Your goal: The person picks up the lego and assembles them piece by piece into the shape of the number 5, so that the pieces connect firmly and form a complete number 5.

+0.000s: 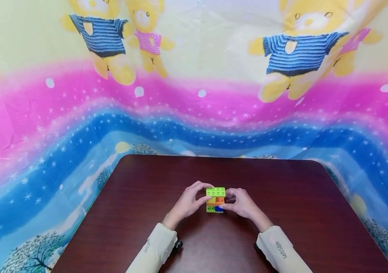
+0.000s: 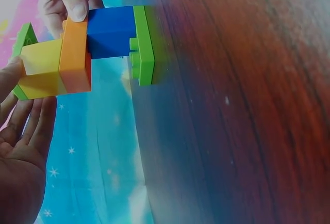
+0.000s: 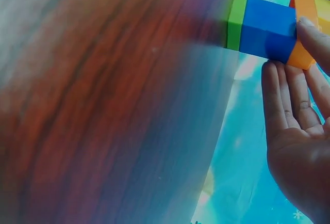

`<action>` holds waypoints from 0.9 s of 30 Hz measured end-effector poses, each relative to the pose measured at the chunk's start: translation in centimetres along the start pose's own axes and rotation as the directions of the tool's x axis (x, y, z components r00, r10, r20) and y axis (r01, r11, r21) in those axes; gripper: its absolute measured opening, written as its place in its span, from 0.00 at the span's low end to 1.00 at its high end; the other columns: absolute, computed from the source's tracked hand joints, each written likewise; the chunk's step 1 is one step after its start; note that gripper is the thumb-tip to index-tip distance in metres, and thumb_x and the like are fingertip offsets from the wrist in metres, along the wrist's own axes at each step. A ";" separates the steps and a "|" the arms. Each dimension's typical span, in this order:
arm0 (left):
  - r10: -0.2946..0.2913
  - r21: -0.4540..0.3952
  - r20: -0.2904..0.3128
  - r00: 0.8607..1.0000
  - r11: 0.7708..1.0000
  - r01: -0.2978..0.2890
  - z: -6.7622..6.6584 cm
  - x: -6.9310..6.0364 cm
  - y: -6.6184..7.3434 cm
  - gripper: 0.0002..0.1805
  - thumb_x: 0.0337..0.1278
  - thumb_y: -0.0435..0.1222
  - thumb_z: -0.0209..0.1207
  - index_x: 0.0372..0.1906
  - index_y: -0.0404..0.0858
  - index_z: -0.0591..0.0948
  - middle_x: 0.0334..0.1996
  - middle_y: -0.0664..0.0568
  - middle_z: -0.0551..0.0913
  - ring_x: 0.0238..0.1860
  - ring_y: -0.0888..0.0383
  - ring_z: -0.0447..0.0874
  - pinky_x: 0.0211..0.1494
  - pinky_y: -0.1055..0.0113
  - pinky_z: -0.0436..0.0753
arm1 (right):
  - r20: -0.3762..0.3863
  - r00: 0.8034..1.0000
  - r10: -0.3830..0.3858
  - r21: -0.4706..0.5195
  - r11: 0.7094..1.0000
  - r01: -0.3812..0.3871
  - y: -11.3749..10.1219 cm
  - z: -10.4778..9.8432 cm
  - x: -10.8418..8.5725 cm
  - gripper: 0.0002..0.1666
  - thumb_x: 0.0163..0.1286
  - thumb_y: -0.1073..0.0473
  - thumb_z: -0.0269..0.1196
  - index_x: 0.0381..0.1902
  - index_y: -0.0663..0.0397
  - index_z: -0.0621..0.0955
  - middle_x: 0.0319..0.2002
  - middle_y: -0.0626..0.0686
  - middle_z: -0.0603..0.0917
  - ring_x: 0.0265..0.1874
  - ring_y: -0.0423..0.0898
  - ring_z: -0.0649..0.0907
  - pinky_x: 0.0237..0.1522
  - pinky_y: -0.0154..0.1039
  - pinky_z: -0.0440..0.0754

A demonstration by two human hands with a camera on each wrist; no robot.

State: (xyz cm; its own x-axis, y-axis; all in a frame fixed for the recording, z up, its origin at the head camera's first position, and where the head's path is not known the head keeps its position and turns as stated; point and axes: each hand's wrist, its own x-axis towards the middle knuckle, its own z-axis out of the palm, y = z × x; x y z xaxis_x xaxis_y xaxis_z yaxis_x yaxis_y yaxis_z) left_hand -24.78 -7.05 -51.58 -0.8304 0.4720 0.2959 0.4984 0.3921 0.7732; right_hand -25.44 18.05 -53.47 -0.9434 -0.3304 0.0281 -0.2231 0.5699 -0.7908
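Observation:
A stack of toy building blocks stands upright on the table. From the bottom it has a green plate (image 2: 146, 48), a blue block (image 2: 111, 32), an orange block (image 2: 75, 53), a yellow block (image 2: 44, 66) and a green studded plate (image 1: 216, 192) on top. My left hand (image 1: 188, 201) grips the upper part from the left, its thumb on the yellow block near the top plate. On the other side my right hand (image 1: 243, 204) holds the stack lower down, with its thumb on the orange block in both wrist views. Some fingertips are hidden behind the blocks.
The dark brown wooden table (image 1: 153, 174) has rounded far corners. Behind it hangs a patterned cloth (image 1: 194, 113) with printed bears, which also falls beside the table's edges.

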 end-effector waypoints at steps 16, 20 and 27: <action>-0.014 0.002 0.007 1.000 1.000 0.014 -0.1 0.1 0.2 0.20 0.69 0.41 0.65 0.64 0.51 0.80 0.55 0.56 0.82 0.56 0.57 0.84 0.63 0.66 0.83 | 0.001 1.000 0.003 -0.007 1.000 -0.003 -0.1 -0.1 0.0 0.23 0.60 0.54 0.79 0.53 0.49 0.87 0.47 0.47 0.89 0.45 0.45 0.87 0.55 0.52 0.87; -0.011 0.001 -0.001 1.000 1.000 0.011 -0.1 0.2 0.1 0.20 0.69 0.40 0.65 0.64 0.51 0.80 0.56 0.56 0.82 0.56 0.58 0.84 0.64 0.61 0.84 | 0.004 1.000 -0.002 -0.022 1.000 0.002 -0.2 -0.1 0.1 0.23 0.60 0.54 0.78 0.54 0.48 0.87 0.48 0.47 0.89 0.45 0.45 0.87 0.55 0.52 0.87; 0.034 0.038 -0.028 0.999 0.999 -0.033 0.1 0.7 0.2 0.21 0.71 0.40 0.64 0.66 0.47 0.79 0.59 0.54 0.80 0.58 0.57 0.83 0.64 0.52 0.84 | 0.007 1.000 -0.028 -0.028 0.999 0.029 -0.2 -0.1 0.3 0.24 0.62 0.54 0.77 0.56 0.49 0.87 0.49 0.49 0.89 0.45 0.46 0.88 0.53 0.49 0.88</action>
State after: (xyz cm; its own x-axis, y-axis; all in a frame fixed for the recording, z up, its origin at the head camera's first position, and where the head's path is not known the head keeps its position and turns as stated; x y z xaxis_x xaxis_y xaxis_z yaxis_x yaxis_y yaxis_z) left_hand -25.30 -6.60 -51.27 -0.8196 0.4625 0.3381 0.5347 0.4059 0.7412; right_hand -25.72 17.94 -53.25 -0.9351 -0.3514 0.0465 -0.2569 0.5813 -0.7721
